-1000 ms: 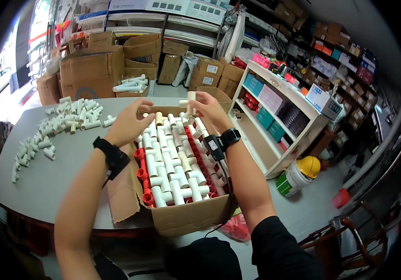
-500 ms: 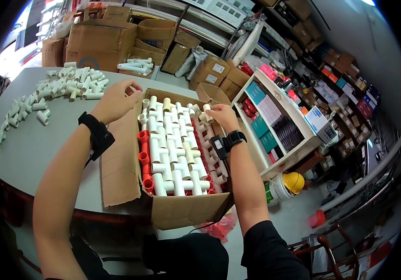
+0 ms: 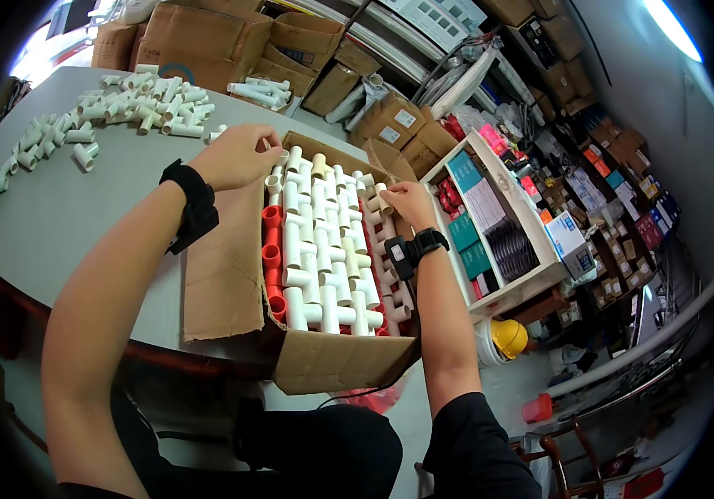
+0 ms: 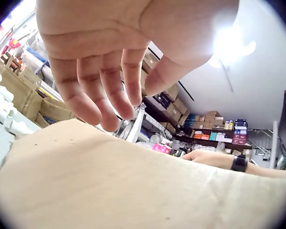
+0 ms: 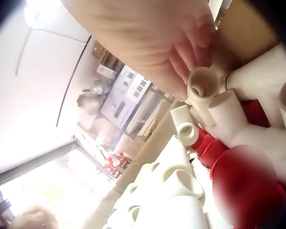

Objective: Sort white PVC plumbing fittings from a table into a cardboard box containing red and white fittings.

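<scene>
An open cardboard box [image 3: 332,366] on the table holds rows of white tee fittings [image 3: 319,241] with red fittings [image 3: 272,249] along its sides. My right hand [image 3: 392,202] is at the box's far right side and pinches a cream fitting [image 5: 202,86] down among the others. My left hand [image 3: 264,150] hovers over the box's far left corner, above the folded-out flap [image 4: 109,176]. Its fingers [image 4: 105,95] hang loosely curled and hold nothing.
A pile of loose white fittings [image 3: 124,108] lies on the grey table [image 3: 57,216] to the far left. Cardboard cartons [image 3: 207,41] stand behind it. A white shelf unit [image 3: 498,224] is on the right, with a bucket and yellow hard hat [image 3: 506,337] on the floor beside it.
My right hand came down from above the box with a fitting and now sets it at the box's right side. My left hand stayed near the far left corner.
</scene>
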The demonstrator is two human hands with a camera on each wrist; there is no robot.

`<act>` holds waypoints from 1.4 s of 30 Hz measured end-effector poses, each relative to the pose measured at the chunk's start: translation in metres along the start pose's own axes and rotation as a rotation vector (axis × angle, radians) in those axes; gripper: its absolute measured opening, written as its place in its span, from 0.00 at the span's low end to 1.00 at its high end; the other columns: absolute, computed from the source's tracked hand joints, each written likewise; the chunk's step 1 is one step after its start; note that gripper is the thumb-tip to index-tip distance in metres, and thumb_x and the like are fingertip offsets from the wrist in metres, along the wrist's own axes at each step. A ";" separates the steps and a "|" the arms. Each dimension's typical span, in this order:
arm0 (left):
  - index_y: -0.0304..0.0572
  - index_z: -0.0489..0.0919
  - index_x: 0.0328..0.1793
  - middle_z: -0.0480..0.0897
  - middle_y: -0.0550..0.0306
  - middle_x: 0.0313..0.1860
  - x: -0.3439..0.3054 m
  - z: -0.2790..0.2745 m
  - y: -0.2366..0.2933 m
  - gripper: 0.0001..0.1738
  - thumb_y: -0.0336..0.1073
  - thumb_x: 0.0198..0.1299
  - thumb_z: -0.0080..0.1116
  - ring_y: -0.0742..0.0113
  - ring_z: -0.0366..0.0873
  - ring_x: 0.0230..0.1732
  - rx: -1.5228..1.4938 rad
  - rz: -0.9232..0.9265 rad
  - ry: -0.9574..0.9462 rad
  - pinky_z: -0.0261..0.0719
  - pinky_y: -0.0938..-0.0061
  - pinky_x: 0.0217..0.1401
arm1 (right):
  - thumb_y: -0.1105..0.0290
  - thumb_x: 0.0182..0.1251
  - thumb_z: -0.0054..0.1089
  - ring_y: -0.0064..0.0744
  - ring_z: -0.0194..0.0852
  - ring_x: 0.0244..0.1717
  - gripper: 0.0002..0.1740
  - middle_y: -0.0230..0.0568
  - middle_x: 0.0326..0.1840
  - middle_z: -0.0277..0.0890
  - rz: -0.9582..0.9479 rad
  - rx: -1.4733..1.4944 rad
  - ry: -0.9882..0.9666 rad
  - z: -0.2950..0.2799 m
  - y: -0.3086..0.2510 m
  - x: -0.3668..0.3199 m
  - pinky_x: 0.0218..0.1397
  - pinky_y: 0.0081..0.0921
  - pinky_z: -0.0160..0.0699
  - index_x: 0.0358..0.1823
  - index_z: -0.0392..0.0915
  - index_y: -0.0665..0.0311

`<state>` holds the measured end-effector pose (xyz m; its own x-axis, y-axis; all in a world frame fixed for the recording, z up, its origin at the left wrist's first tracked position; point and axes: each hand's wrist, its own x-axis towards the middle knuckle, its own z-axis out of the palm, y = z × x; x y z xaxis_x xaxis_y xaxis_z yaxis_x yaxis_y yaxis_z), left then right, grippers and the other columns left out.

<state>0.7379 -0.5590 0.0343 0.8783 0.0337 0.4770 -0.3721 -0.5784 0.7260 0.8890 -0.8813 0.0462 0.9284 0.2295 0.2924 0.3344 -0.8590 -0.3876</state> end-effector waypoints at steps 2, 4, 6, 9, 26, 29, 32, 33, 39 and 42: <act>0.36 0.77 0.39 0.79 0.54 0.25 0.000 -0.001 0.001 0.12 0.38 0.58 0.51 0.69 0.76 0.24 0.007 -0.005 -0.002 0.72 0.74 0.30 | 0.57 0.49 0.65 0.39 0.82 0.39 0.19 0.45 0.37 0.83 0.008 -0.017 0.000 0.001 0.001 0.001 0.45 0.29 0.78 0.39 0.83 0.63; 0.36 0.77 0.39 0.79 0.54 0.25 0.000 -0.003 0.000 0.12 0.38 0.58 0.51 0.69 0.76 0.24 0.000 -0.004 -0.006 0.72 0.73 0.30 | 0.58 0.49 0.65 0.39 0.82 0.40 0.19 0.44 0.37 0.83 -0.001 -0.026 -0.015 0.000 0.002 0.003 0.45 0.29 0.78 0.39 0.83 0.63; 0.36 0.77 0.40 0.79 0.55 0.25 0.000 -0.004 -0.001 0.12 0.37 0.58 0.51 0.70 0.75 0.24 0.000 -0.011 -0.007 0.72 0.74 0.30 | 0.58 0.50 0.66 0.36 0.81 0.38 0.20 0.43 0.36 0.83 -0.017 -0.023 -0.006 0.000 0.003 0.004 0.44 0.27 0.77 0.39 0.82 0.65; 0.36 0.77 0.40 0.78 0.55 0.25 -0.001 -0.004 -0.003 0.11 0.37 0.58 0.51 0.70 0.75 0.24 -0.006 -0.024 -0.009 0.72 0.74 0.30 | 0.58 0.52 0.65 0.31 0.81 0.35 0.21 0.42 0.34 0.82 -0.043 -0.030 0.015 0.004 0.007 0.006 0.42 0.25 0.76 0.40 0.82 0.68; 0.35 0.77 0.42 0.79 0.56 0.26 -0.010 -0.045 -0.009 0.13 0.39 0.61 0.52 0.72 0.77 0.25 0.038 -0.102 0.025 0.74 0.76 0.31 | 0.53 0.64 0.51 0.48 0.77 0.28 0.25 0.54 0.24 0.76 -0.098 0.054 0.470 -0.007 -0.029 -0.008 0.34 0.39 0.71 0.28 0.76 0.73; 0.35 0.77 0.41 0.79 0.56 0.26 -0.018 -0.063 -0.019 0.12 0.39 0.61 0.52 0.72 0.77 0.23 0.037 -0.118 0.066 0.75 0.76 0.29 | 0.54 0.66 0.49 0.41 0.65 0.18 0.26 0.53 0.17 0.70 -0.171 0.057 0.507 -0.007 -0.020 0.001 0.26 0.40 0.62 0.23 0.72 0.75; 0.35 0.77 0.39 0.80 0.54 0.26 -0.020 -0.078 -0.048 0.13 0.40 0.60 0.53 0.71 0.78 0.22 0.089 -0.045 0.189 0.75 0.75 0.27 | 0.54 0.67 0.48 0.37 0.60 0.16 0.27 0.52 0.15 0.66 -0.255 0.151 0.568 -0.014 -0.023 0.013 0.25 0.39 0.59 0.22 0.71 0.74; 0.35 0.77 0.39 0.80 0.54 0.26 -0.022 -0.083 -0.057 0.14 0.41 0.60 0.53 0.70 0.78 0.22 0.078 -0.059 0.241 0.75 0.74 0.27 | 0.53 0.67 0.49 0.44 0.65 0.19 0.27 0.54 0.17 0.68 -0.250 0.115 0.575 -0.021 -0.030 0.013 0.26 0.40 0.62 0.22 0.72 0.73; 0.35 0.77 0.34 0.80 0.55 0.23 -0.051 -0.114 -0.078 0.12 0.38 0.57 0.50 0.69 0.77 0.19 0.079 -0.241 0.306 0.75 0.73 0.26 | 0.55 0.67 0.49 0.42 0.61 0.17 0.27 0.52 0.15 0.64 -0.298 0.076 0.505 -0.046 -0.088 -0.004 0.27 0.40 0.60 0.19 0.66 0.73; 0.36 0.76 0.33 0.80 0.55 0.22 -0.070 -0.130 -0.089 0.11 0.38 0.57 0.50 0.69 0.77 0.19 0.137 -0.302 0.301 0.75 0.74 0.27 | 0.56 0.67 0.49 0.40 0.61 0.18 0.25 0.52 0.16 0.65 -0.382 0.117 0.503 -0.060 -0.120 -0.014 0.28 0.39 0.61 0.21 0.68 0.73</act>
<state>0.6707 -0.4037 0.0009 0.8074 0.4419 0.3910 -0.0508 -0.6081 0.7922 0.8264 -0.8088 0.1406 0.5604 0.2425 0.7919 0.6682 -0.6973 -0.2593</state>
